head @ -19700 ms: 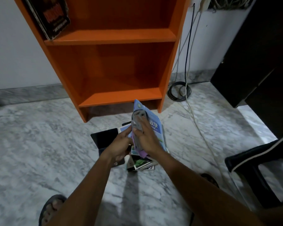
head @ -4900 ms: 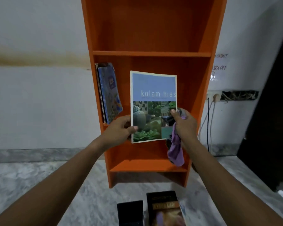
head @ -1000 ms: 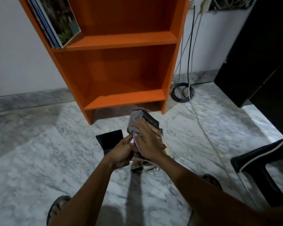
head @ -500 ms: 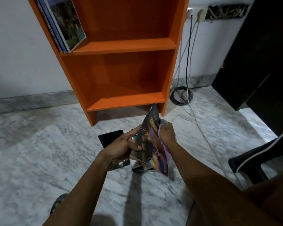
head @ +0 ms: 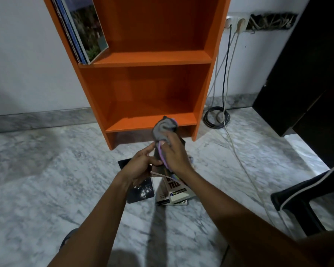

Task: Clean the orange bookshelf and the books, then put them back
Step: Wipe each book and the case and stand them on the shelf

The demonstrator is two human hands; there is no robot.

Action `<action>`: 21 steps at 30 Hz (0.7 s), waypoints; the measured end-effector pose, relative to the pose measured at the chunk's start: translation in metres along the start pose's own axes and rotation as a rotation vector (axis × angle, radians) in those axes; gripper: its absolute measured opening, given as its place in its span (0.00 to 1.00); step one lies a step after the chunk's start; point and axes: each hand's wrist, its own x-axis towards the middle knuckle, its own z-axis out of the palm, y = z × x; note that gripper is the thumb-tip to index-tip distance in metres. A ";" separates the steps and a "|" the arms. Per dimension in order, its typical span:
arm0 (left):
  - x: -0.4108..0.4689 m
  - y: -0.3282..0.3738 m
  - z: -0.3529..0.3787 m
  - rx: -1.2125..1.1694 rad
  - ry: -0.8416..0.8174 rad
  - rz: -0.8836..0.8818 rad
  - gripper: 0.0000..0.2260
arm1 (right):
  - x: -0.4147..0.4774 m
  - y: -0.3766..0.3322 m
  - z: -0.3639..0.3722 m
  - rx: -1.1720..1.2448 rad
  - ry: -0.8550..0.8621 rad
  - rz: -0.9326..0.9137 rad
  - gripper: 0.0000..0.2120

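Most of the held book (head: 182, 142) is hidden in the head view. The left hand (head: 141, 167), the right hand (head: 175, 157) and a grey-and-purple cloth (head: 164, 129) cover it, so only a dark corner and a dark strip between the hands show, and its title cannot be read. The orange bookshelf (head: 152, 58) is cut off at the top edge of the frame. So are the shelved books (head: 85, 29), which lean against its left wall on the upper of the two visible shelves. The left hand grips the held book from the left with curled fingers. The right hand holds the cloth bunched under its fingers and presses it against the book's face. The held book is tilted, above the marble floor (head: 46, 180), in front of the bookshelf's base. Directly below it lies a floor stack (head: 174, 193) of books, its lettering partly covered, with a black book (head: 141, 191) just beside it on the left.
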 end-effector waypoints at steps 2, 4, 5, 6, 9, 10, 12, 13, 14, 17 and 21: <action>-0.001 0.004 -0.007 0.020 0.102 0.013 0.28 | -0.011 0.005 0.012 -0.055 -0.097 -0.039 0.17; -0.002 0.007 -0.013 0.022 0.178 0.042 0.27 | -0.021 0.007 0.019 -0.008 -0.124 -0.073 0.16; -0.002 0.008 -0.015 0.008 0.190 0.057 0.29 | -0.025 0.008 0.020 0.042 -0.111 -0.090 0.15; -0.004 0.010 -0.017 -0.008 0.183 0.071 0.31 | -0.028 0.010 0.021 0.078 -0.079 -0.101 0.13; -0.008 0.018 -0.016 -0.055 0.146 0.109 0.33 | -0.032 0.019 0.013 0.085 0.080 0.030 0.07; -0.008 0.021 -0.016 -0.064 0.149 0.127 0.33 | -0.030 0.021 0.007 0.084 0.127 0.113 0.06; -0.009 0.029 -0.016 -0.070 0.144 0.174 0.33 | -0.020 0.030 -0.005 0.157 0.192 0.343 0.06; -0.011 0.033 -0.016 -0.078 0.129 0.193 0.34 | -0.014 0.035 -0.012 0.271 0.221 0.466 0.05; -0.012 0.037 -0.017 -0.091 0.120 0.209 0.34 | -0.007 0.035 -0.018 0.427 0.236 0.589 0.08; -0.013 0.043 -0.019 -0.136 0.128 0.229 0.34 | 0.002 0.027 -0.035 0.846 0.096 0.714 0.27; -0.010 0.042 -0.021 -0.206 0.133 0.208 0.29 | 0.022 -0.008 -0.051 0.928 -0.083 0.489 0.10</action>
